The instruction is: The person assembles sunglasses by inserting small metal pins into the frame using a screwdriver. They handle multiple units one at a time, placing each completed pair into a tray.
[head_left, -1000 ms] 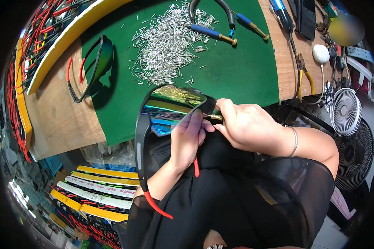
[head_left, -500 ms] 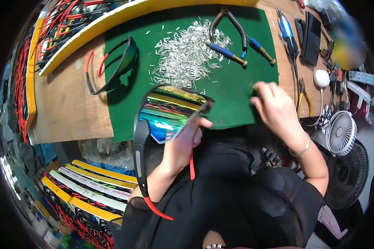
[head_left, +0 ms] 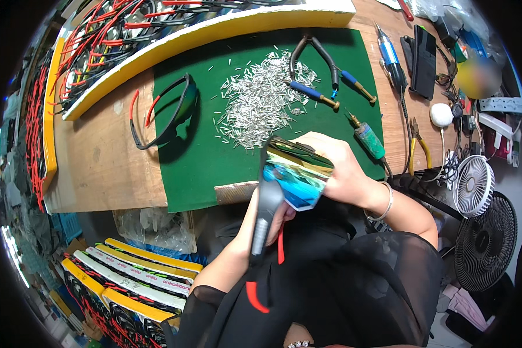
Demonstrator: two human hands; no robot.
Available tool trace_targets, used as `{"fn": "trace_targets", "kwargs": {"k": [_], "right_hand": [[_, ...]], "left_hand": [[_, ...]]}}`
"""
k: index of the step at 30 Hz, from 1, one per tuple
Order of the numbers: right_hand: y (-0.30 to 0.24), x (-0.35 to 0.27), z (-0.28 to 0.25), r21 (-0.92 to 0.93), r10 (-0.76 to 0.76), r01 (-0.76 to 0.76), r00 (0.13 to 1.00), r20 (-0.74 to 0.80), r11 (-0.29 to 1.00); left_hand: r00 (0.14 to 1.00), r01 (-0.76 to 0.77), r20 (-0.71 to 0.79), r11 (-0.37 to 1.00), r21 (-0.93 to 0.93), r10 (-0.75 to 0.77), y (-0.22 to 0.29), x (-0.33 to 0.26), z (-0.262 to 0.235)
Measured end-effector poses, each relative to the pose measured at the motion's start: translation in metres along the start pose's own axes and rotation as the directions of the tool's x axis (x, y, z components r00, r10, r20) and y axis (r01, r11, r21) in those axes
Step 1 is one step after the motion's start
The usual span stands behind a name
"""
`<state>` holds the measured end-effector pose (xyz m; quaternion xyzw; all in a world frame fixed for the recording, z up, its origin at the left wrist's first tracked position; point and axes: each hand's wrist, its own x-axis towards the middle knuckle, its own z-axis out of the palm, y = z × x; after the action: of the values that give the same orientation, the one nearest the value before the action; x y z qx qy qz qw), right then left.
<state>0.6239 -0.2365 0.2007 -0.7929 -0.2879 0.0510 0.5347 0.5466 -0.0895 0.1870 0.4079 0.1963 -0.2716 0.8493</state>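
A pair of sunglasses with mirrored lenses (head_left: 296,182), a dark frame and red temple tips is held above the front of the green mat (head_left: 197,180). From below, my left hand (head_left: 284,217) is closed round it, partly hidden by the near temple. My right hand (head_left: 333,162) is closed on the lens's right side, its fingertips hidden behind the frame. Beyond lies a heap of small silvery pins (head_left: 258,107). To the right rests a green-handled pen-shaped tool (head_left: 368,139) with a brass-coloured tip.
A second pair of sunglasses (head_left: 177,119) lies at the mat's left. Blue-sleeved tongs (head_left: 313,95), a blue corded tool (head_left: 391,61), yellow-handled pliers (head_left: 419,148) and a phone (head_left: 423,64) occupy the right side. A yellow-edged tray (head_left: 214,30) of frames stands behind; fans (head_left: 472,185) are right.
My right hand has left the mat's right side and come to the sunglasses, uncovering the green-handled tool. My left hand has shifted the sunglasses to the right.
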Motion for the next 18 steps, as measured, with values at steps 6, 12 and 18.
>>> {"fn": "trace_targets", "kwargs": {"k": [6,12,18], "right_hand": [[-0.010,0.010,-0.004,0.196,0.332,-0.368,0.923,0.195,0.909],[-0.013,0.026,-0.002,0.414,0.528,-0.671,0.740,0.417,0.615],[-0.033,0.040,0.026,0.132,0.226,-0.820,0.302,0.926,0.556]], "left_hand": [[0.996,0.053,0.074,0.998,0.019,-0.054,0.011,0.000,-0.007],[0.981,-0.105,0.186,0.957,0.272,0.055,0.042,-0.017,-0.026],[0.933,-0.357,-0.061,0.934,-0.021,0.355,0.062,-0.008,-0.029]]}}
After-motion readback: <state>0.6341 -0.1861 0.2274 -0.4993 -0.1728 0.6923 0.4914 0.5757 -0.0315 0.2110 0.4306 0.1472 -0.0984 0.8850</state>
